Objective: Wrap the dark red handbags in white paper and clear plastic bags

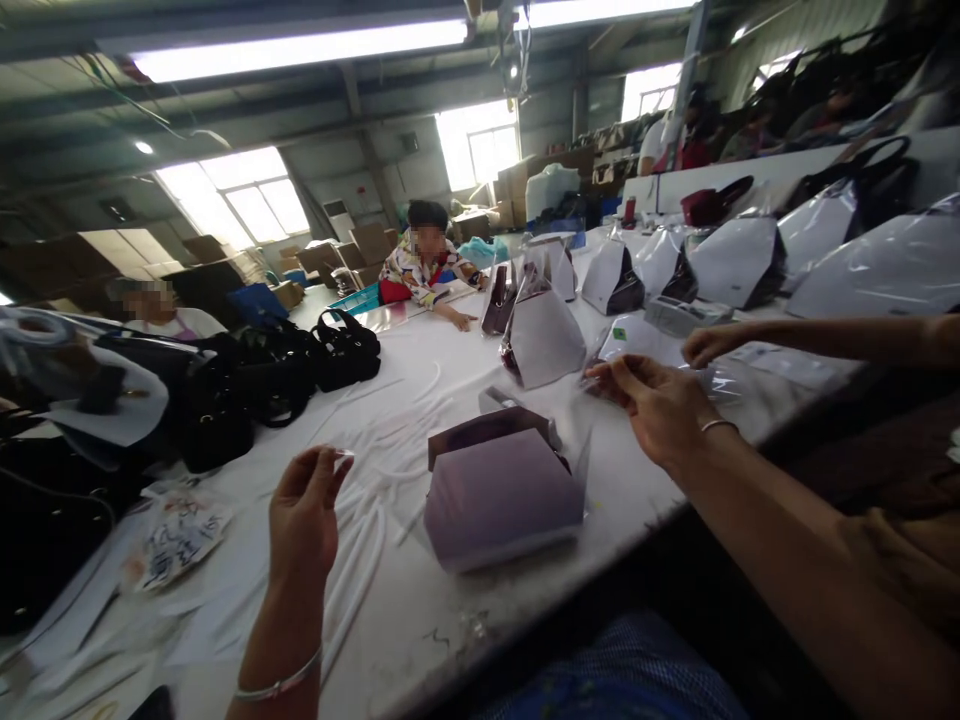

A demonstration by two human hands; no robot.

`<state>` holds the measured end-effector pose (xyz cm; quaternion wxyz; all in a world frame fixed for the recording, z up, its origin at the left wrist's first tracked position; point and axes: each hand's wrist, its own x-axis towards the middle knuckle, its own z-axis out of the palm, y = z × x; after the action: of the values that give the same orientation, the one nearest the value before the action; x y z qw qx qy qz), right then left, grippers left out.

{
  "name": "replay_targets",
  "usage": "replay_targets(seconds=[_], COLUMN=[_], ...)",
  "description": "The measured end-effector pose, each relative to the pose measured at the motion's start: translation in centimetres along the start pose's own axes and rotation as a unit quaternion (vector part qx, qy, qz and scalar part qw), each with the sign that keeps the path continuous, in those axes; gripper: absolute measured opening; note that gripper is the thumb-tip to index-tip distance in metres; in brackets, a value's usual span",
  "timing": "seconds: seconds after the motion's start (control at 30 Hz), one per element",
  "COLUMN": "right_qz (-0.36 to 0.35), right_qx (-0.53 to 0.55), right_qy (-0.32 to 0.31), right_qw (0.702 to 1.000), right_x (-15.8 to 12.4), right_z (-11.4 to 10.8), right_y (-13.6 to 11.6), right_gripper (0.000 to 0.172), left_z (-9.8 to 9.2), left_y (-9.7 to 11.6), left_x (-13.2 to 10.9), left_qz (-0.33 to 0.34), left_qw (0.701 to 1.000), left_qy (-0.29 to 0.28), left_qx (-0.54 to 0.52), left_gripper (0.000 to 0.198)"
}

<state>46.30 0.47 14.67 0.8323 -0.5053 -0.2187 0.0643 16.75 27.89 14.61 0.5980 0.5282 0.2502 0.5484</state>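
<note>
My left hand [304, 510], with a silver bangle on its wrist, is raised over the left part of the table. Its thumb and fingertips pinch a small clear piece of plastic [343, 457]. To the right, my right hand [660, 405] has its thumb and fingers pressed together beside clear plastic wrapping; I cannot make out what is between them. Between my hands lies a boxy handbag [502, 500] covered by a pale lavender-looking sheet, inside a clear plastic bag whose loose edges stick out. Neither hand touches it.
Beyond it stands another wrapped bag [544, 335], with several more along the right. A co-worker's closed hand [709, 345] reaches in from the right. White strips [367, 530] and black handbags [345, 350] lie left. Across the table, a person [427, 265] leans in.
</note>
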Motion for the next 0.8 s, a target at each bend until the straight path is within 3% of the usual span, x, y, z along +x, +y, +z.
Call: replay_targets(seconds=[0.13,0.3,0.5,0.8], right_qz=[-0.012,0.040,0.060,0.029], right_qx=[0.003,-0.004,-0.051,-0.057], right_qy=[-0.030,-0.081,-0.112,-0.082], right_qw=[0.999,0.996,0.991,0.995], right_x=[-0.6,-1.5,-2.0,-1.5], right_z=[-0.6,-1.3,-1.2,-0.5], right_y=[0.2,1.8,4.6,5.6], right_gripper=[0.031,0.048,0.059,0.043], left_z=[-0.2,-0.4,-0.6,-0.2], left_y=[-0.1,-0.4,-2.1,-3.0], left_x=[-0.4,-1.1,-1.3,-1.1], left_qz=[0.001,-0.012,-0.050,-0.057], left_qw=[1.000,0.999,0.996,0.998], left_qy=[0.005,-0.033,-0.071,0.029], left_qx=[-0.016,-0.029,0.000,-0.021], left_gripper=[0.026,0.023,0.052,0.041])
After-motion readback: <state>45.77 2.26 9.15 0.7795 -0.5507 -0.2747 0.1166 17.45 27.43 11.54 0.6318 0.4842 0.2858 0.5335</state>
